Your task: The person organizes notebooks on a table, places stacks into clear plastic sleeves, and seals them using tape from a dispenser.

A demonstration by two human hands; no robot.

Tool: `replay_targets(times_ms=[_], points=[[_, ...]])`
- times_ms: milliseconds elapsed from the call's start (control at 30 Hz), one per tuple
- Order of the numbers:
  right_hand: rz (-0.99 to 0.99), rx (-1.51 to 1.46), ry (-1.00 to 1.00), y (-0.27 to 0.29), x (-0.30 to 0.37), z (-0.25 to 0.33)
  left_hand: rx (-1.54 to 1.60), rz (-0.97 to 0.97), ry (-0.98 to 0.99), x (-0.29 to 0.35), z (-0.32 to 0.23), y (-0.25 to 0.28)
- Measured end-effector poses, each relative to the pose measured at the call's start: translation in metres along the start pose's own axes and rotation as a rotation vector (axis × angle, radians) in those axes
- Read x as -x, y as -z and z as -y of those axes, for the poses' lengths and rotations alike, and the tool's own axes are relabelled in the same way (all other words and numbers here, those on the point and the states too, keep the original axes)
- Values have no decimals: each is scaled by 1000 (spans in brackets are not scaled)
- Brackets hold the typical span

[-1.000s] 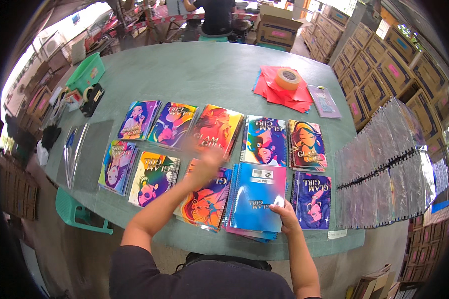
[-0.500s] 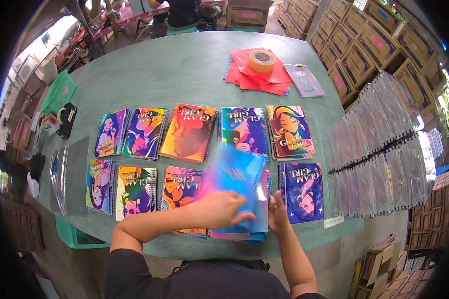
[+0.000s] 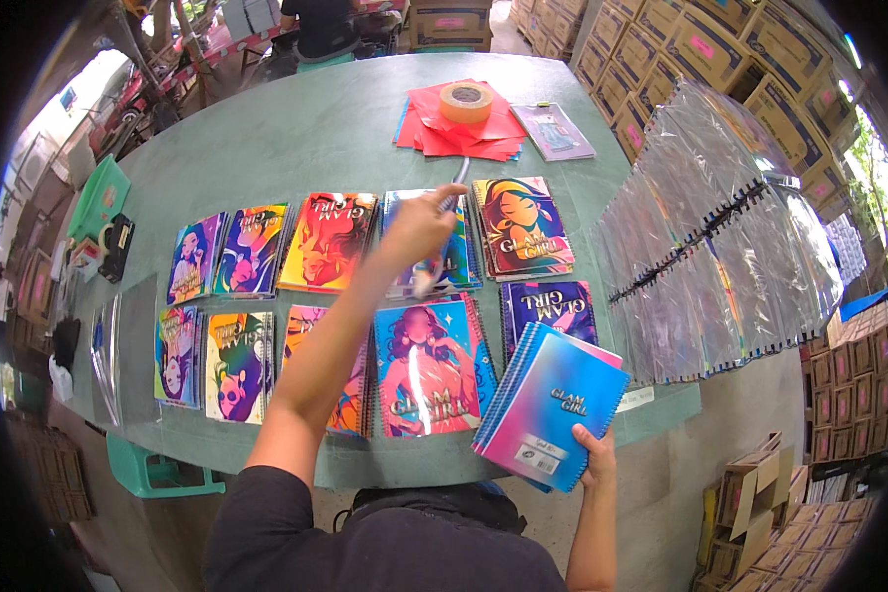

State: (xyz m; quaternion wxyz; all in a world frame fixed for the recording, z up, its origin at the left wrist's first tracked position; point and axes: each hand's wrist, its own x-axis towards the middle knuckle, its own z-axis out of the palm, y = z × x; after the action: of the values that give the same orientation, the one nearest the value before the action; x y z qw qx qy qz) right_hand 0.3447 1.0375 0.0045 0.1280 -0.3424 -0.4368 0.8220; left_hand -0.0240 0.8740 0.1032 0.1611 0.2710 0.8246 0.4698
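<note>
My right hand (image 3: 594,456) grips a small bundle of spiral notebooks (image 3: 565,405) by its near right corner. Their top cover is blue fading to pink, tilted, and partly covers a dark blue notebook (image 3: 548,301). Over the far row, my left hand (image 3: 422,229) is closed around a thin greyish strip-like thing, blurred and too unclear to name. Below that hand lies a partly hidden blue notebook (image 3: 456,259). A pink and blue notebook (image 3: 429,370) lies face up in the near row, left of the bundle.
Two rows of notebook stacks, including an orange one (image 3: 328,242), cover mid-table. Beyond are red sheets (image 3: 498,128) under a tape roll (image 3: 466,102). Clear plastic-wrapped spiral items (image 3: 720,237) fill the right edge. A tape dispenser (image 3: 116,242) and green basket (image 3: 104,202) stand left.
My left hand has moved from the blue notebook in front to the far row. My right hand has shifted right with the bundle, uncovering the pink and blue notebook.
</note>
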Motion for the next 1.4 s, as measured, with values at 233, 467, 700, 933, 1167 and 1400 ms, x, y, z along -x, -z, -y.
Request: replay_targets(times_ms=[233, 467, 700, 933, 1167, 1400], points=[[147, -567, -143, 26, -6, -5, 113, 59, 75, 188, 0, -104], [183, -91, -80, 34, -4, -8, -504, -494, 345, 250, 90, -96], [127, -361, -149, 43, -5, -13, -565, -55, -315, 226, -72, -112], [162, -146, -71, 47, 11, -16, -581, -321, -336, -13, -11, -174], [56, -307, -146, 58, 24, -31, 174, -188, 491, -92, 45, -113], [-6, -568, -187, 53, 28, -16, -165, 249, -811, 69, 32, -121]])
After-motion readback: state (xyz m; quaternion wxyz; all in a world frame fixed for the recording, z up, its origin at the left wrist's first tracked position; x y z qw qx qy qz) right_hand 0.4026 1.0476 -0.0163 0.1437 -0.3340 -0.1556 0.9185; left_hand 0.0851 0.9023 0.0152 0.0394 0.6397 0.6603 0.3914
